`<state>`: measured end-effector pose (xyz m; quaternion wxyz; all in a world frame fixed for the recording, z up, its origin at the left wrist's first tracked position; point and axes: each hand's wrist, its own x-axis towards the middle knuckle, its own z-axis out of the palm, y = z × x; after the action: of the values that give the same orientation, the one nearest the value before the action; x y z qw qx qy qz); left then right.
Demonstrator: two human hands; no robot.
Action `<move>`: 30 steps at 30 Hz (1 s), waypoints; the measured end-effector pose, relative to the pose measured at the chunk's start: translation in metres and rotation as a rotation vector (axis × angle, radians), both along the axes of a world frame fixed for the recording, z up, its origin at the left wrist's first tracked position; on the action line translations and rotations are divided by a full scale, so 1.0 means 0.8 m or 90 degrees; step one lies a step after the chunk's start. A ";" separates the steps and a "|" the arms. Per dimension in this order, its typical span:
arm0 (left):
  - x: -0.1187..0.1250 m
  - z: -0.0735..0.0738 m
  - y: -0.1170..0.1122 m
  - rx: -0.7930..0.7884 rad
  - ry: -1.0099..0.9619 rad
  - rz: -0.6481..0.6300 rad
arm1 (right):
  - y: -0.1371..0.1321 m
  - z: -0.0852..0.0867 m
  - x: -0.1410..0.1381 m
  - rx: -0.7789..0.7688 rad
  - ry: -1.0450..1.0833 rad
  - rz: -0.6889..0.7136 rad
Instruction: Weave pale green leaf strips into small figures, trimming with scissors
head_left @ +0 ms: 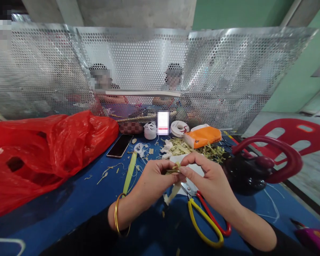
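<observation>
My left hand (pixel 154 179) and my right hand (pixel 206 179) meet over the blue table (pixel 77 199), both pinching a small folded strip of pale green leaf (pixel 174 170) between the fingertips. A loose end of the strip (pixel 173 193) hangs below the hands. A gold bangle (pixel 117 213) sits on my left wrist. Scissors with yellow and red handles (pixel 202 217) lie on the table right under my right hand. A long green leaf strip (pixel 129 172) lies left of my left hand.
A big red plastic bag (pixel 42 149) fills the left side. A phone (pixel 120 145), thread spools (pixel 150 129), a tape roll (pixel 179 128), an orange packet (pixel 204 136) and leaf scraps (pixel 202 149) lie behind. A dark kettle (pixel 253 167) stands right. Two people sit behind a perforated metal screen (pixel 149 64).
</observation>
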<state>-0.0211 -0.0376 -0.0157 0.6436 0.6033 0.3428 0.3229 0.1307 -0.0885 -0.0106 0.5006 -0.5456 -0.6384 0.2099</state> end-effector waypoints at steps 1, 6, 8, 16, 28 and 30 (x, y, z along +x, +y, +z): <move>0.000 -0.001 0.000 0.005 0.011 -0.010 | 0.001 0.000 -0.001 -0.016 0.019 -0.004; -0.001 -0.003 0.001 -0.020 0.019 -0.028 | 0.002 -0.001 -0.005 -0.085 0.099 0.024; -0.001 -0.004 0.002 -0.041 -0.001 -0.032 | 0.002 -0.003 -0.007 -0.111 0.181 0.039; -0.002 -0.001 0.003 -0.110 -0.079 -0.042 | 0.001 -0.011 -0.012 -0.145 0.388 0.054; -0.001 -0.001 0.003 -0.099 -0.094 -0.055 | 0.006 -0.006 0.000 -0.021 0.187 -0.008; -0.002 0.000 0.004 -0.086 -0.094 -0.071 | 0.007 -0.001 0.005 -0.051 0.108 0.043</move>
<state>-0.0227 -0.0346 -0.0158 0.7231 0.5514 0.2811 0.3066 0.1347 -0.0830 -0.0113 0.5231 -0.5239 -0.6028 0.2976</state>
